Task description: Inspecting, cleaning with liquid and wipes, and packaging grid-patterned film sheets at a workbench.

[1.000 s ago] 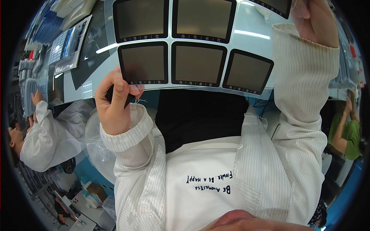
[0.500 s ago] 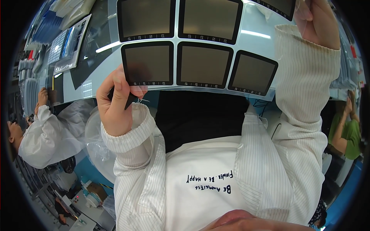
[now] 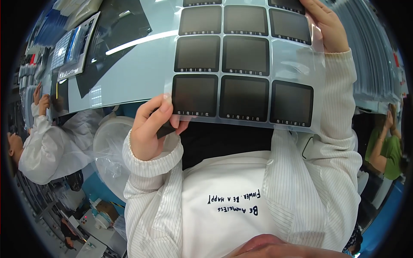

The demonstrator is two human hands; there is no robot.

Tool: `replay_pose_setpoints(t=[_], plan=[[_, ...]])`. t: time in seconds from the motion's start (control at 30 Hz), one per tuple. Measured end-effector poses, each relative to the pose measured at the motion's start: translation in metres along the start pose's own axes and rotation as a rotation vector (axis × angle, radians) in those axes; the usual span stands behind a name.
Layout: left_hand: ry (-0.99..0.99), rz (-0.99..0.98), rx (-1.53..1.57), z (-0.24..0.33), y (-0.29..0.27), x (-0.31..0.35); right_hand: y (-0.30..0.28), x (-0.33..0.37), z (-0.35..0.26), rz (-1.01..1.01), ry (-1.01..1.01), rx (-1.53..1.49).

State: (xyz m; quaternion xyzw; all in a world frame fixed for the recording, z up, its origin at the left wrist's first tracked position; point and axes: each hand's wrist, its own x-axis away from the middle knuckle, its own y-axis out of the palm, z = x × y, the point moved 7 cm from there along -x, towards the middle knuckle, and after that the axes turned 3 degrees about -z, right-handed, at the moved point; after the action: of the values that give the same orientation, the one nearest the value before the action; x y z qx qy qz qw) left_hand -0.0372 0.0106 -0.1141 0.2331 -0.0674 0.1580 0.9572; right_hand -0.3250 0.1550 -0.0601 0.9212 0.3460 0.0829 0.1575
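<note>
A clear plastic sheet point(image 3: 297, 56) carries rows of dark rectangular panels point(image 3: 244, 98) with black borders and small marks along their lower edges. One spot in its right column has no panel. My left hand point(image 3: 150, 127) pinches the sheet's near left corner between thumb and fingers. A dark flat piece point(image 3: 167, 129) also shows within that hand; its full shape is hidden. Along the far right edge, my right hand point(image 3: 329, 26) grips the sheet, its fingertips partly out of sight. The sheet is held up over the table's near edge, in front of my body.
The pale table point(image 3: 129, 73) bears a black sheet point(image 3: 114, 47) and a bagged flat item point(image 3: 77, 47) at left. Stacks of clear sheets point(image 3: 365, 51) stand at right. A white round bin point(image 3: 112, 148) is below left. Co-workers sit at left point(image 3: 51, 150) and right point(image 3: 385, 150).
The plastic sheet has shifted right and looks smaller, with more of its rows showing. My left hand has moved right with its corner; my right hand has come slightly inward.
</note>
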Motion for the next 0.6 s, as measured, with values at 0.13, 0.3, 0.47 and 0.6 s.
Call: replay_pose_setpoints(t=[0.13, 0.3, 0.47, 0.6], plan=[[-0.061, -0.002, -0.033, -0.011, -0.003, 0.004, 0.000, -0.006, 0.030, -0.167, 0.112, 0.003], [-0.115, -0.024, 0.023, -0.018, -0.005, 0.006, -0.010, -0.010, 0.041, -0.071, 0.084, -0.046], [-0.168, -0.022, 0.032, -0.021, 0.001, 0.005, -0.017, -0.006, 0.039, -0.031, 0.109, -0.039], [-0.162, -0.036, -0.005, -0.020, 0.001, 0.007, -0.064, -0.016, 0.041, 0.116, -0.012, 0.256]])
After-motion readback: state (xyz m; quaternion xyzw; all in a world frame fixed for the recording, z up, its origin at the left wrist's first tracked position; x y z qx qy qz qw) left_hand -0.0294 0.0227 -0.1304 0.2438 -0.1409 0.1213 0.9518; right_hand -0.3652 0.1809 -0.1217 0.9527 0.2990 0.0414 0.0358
